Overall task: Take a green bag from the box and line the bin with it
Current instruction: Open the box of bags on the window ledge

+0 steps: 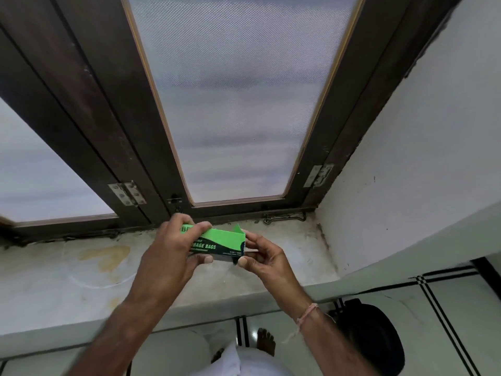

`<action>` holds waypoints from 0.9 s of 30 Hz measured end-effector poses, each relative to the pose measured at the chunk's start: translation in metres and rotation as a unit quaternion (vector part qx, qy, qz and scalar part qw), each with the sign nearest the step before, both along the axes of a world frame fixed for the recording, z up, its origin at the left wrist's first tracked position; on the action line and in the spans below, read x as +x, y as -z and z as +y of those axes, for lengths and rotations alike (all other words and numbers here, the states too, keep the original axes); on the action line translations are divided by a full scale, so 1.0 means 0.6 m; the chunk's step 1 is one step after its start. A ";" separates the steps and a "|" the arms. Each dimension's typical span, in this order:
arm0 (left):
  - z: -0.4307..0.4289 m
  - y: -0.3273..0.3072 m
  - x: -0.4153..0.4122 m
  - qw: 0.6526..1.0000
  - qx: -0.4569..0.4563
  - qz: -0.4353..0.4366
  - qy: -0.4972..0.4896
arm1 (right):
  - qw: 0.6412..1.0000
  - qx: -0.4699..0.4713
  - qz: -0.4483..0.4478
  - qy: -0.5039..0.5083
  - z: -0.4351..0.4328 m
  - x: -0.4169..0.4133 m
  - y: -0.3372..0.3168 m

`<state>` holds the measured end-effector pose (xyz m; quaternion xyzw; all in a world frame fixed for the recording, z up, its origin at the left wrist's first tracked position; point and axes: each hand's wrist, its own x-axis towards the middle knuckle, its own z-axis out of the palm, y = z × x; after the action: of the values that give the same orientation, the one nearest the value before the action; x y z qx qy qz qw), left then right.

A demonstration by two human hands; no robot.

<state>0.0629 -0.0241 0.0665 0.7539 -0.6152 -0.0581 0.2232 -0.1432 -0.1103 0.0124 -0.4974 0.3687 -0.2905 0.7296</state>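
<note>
A small green and dark box (219, 244) printed "GARBAGE BAGS" is held above the stone window sill (67, 272). My left hand (168, 256) grips its left end, fingers over the top and thumb underneath. My right hand (264, 257) pinches the right end, where a green flap (238, 229) stands open. No bag shows outside the box. The dark round bin (379, 346) stands on the floor at the lower right, partly hidden behind my right forearm.
A dark wooden window frame (113, 131) with frosted panes rises behind the sill. A white wall (406, 158) closes the right side. White floor tiles with black lines (447, 321) lie below, and my bare foot (265, 341) stands near the bin.
</note>
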 end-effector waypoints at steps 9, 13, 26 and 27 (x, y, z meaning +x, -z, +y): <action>0.007 -0.004 0.005 0.997 -0.024 0.054 0.042 | 0.997 0.066 -0.033 0.016 0.005 -0.006 0.009; 0.015 -0.004 -0.003 0.997 -0.037 0.054 0.052 | 0.987 0.144 -0.071 0.028 0.008 -0.013 0.009; 0.034 0.023 0.001 0.985 -0.029 0.169 0.003 | 0.985 0.142 -0.054 0.087 0.007 -0.036 0.020; 0.035 0.030 0.001 0.983 -0.026 0.180 -0.002 | 0.985 0.135 -0.044 0.094 0.007 -0.039 0.021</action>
<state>0.0633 -0.0032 0.0482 0.7264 -0.5645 -0.1763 0.3502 -0.1667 -0.1060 -0.0005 -0.3445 0.4171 -0.3266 0.7750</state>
